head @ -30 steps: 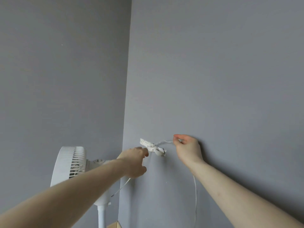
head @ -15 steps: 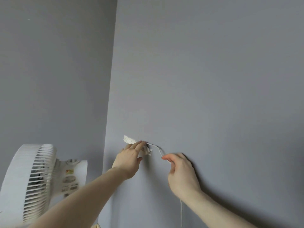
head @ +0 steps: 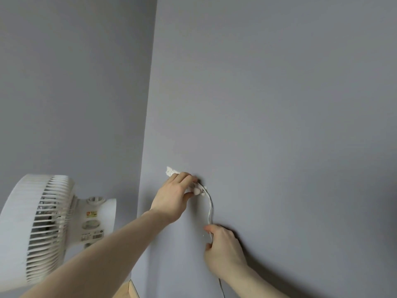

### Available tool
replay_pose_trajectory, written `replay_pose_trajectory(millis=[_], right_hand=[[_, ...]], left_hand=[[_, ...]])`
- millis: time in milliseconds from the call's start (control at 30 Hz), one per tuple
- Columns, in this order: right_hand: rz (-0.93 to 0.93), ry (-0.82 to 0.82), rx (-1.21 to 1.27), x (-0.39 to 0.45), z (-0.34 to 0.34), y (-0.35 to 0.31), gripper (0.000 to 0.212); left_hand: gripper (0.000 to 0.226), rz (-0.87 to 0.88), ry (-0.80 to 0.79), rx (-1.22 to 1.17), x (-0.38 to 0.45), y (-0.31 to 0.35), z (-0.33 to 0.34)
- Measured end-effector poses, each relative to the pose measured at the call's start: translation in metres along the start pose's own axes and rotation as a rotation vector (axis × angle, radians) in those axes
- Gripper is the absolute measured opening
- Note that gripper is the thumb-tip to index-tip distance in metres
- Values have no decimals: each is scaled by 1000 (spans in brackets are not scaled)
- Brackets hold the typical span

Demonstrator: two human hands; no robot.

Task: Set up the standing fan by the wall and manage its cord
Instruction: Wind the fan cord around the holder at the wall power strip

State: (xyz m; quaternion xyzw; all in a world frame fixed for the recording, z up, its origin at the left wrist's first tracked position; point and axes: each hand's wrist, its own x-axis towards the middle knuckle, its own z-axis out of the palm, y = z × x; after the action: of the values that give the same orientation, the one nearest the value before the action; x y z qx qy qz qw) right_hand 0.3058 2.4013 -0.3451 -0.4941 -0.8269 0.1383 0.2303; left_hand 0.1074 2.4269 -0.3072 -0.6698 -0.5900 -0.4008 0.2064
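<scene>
Head view | step: fixing cord (head: 210,208) to wall (head: 279,125) | left hand (head: 171,201) presses white strip (head: 171,170), right hand (head: 223,250) fingers pinching cord below | fan (head: 43,229) stands at corner | next, probably: press firmly, then release.

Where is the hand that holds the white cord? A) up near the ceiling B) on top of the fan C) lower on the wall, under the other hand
C: the right hand pinches the white cord against the wall, below the left hand.
</scene>
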Motion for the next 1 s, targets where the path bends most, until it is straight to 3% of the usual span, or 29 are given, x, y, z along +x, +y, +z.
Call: replay_pose_trajectory(millis=[267, 500, 633, 733, 833, 933, 1000], right_hand=[[129, -125, 297, 31, 28, -11, 67], [210, -290, 350, 46, 43, -16, 64], [230, -331, 404, 63, 53, -24, 73], [226, -328, 439, 78, 54, -37, 64], [243, -349, 510, 94, 56, -49, 60], [250, -374, 530, 110, 63, -60, 57], [221, -377, 526, 119, 67, -69, 56]], left_hand=[[39, 68, -81, 9, 0, -12, -5], [16, 104, -23, -31, 4, -19, 4], [35, 95, -41, -84, 1, -30, 3], [54, -125, 20, -219, -5, -40, 1], [45, -531, 45, -390, -10, -57, 6], [40, -944, -104, -582, -13, -77, 13], [35, -1045, -296, -597, -17, -86, 16]])
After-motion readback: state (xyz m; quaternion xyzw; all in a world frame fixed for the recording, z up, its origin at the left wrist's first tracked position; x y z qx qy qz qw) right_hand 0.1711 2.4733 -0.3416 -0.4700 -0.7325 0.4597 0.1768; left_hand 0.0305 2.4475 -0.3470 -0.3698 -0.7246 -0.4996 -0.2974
